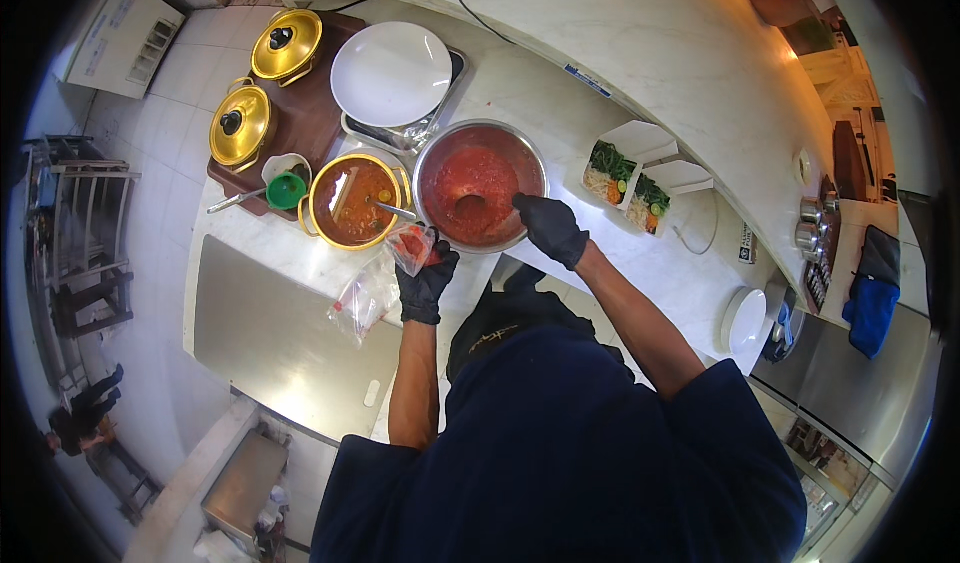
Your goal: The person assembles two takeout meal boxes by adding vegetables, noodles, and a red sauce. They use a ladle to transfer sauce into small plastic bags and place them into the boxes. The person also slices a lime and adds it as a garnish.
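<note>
My left hand (427,285), in a black glove, is closed on a small clear plastic bag (411,247) with red sauce inside. More clear plastic bags (362,301) hang or lie just left of it. In front of me stands a steel mixing bowl (542,153) of chunky red sauce (480,173). My right hand (553,231), also black-gloved, is closed at the bowl's right rim. It appears to grip a ladle (470,206), whose dark round end sits in the sauce; the handle is mostly hidden. Beside the bowl, a gold pot (318,225) of orange-brown soup has a metal utensil handle (396,210) over its rim.
Two lidded gold pots (286,47) (241,125) stand on a brown tray (330,38) at the far left. Near them are a white plate (391,73) and a green cup (287,190). Open food boxes (610,171) sit right; a steel board (290,333) lies front left.
</note>
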A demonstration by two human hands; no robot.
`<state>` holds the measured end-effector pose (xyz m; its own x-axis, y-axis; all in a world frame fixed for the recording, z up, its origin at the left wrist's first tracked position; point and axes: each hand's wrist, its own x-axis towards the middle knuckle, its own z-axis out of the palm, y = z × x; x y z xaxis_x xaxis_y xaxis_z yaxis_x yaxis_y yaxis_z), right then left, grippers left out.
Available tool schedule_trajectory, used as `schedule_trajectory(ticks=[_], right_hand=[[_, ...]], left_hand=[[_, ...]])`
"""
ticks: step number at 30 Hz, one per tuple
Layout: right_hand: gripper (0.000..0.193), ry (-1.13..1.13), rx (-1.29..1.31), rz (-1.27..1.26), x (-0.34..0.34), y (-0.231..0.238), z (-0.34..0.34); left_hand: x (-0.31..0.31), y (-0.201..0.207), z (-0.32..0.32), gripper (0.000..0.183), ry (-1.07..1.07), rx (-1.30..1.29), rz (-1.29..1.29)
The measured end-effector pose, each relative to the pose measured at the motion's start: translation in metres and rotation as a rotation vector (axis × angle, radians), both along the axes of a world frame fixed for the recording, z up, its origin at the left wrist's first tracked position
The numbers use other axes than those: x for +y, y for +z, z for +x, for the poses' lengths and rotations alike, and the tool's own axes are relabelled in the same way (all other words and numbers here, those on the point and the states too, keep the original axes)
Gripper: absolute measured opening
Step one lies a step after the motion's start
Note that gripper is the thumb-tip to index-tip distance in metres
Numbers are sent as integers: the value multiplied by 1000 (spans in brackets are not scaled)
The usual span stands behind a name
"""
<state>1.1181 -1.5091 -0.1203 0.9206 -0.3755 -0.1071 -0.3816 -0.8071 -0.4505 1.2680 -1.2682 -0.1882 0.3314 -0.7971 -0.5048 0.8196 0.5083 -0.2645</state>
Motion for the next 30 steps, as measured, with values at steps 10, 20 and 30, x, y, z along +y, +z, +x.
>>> schedule_trajectory(ticks=[10,20,30], right_hand=[[22,-104,117,-54,14,24,-11],[14,-612,16,1013,31,5,9],[19,-471,-89,595,-3,124,23]], left_hand=[[-2,7,1,36,-8,-20,-4],[-2,10,1,29,-79,-155,191],[-22,35,9,50,-197,-1378,812]])
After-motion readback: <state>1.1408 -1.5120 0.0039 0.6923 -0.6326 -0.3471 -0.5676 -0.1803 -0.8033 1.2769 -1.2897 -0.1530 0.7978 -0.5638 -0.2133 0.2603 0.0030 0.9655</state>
